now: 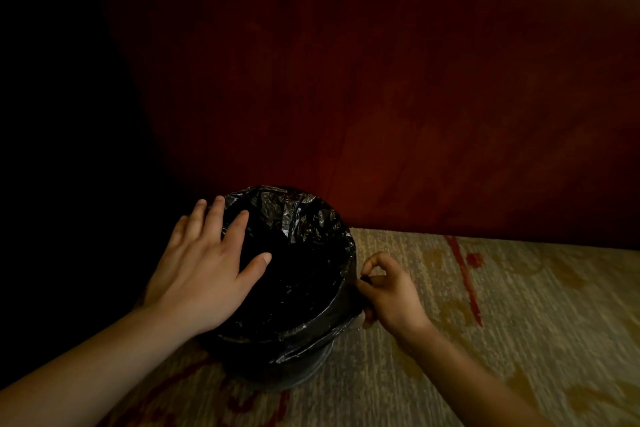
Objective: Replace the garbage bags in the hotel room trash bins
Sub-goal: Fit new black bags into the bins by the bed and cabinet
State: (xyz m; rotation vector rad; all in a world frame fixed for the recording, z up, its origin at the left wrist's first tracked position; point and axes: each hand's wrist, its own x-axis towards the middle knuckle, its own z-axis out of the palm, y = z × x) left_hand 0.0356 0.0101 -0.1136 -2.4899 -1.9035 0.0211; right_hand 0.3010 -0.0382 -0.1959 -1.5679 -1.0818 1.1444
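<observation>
Bag in the bin, hands at the rim

The black bag (298,218) lines the round bin (294,373) and folds over its rim. The left hand (204,270) lies on the left rim, fingers straight and spread. The right hand (391,291) pinches the bag edge at the right side. The bin stands on a carpet (519,322), near a dark red wall (381,114)

The trash bin's (298,374) left rim is covered by the left hand (204,274). The garbage bag's (294,218) inside is lost in darkness. Both forearms (86,367) are cut off by the lower edge. What lies left of the bin is too dark to be made out.
</observation>
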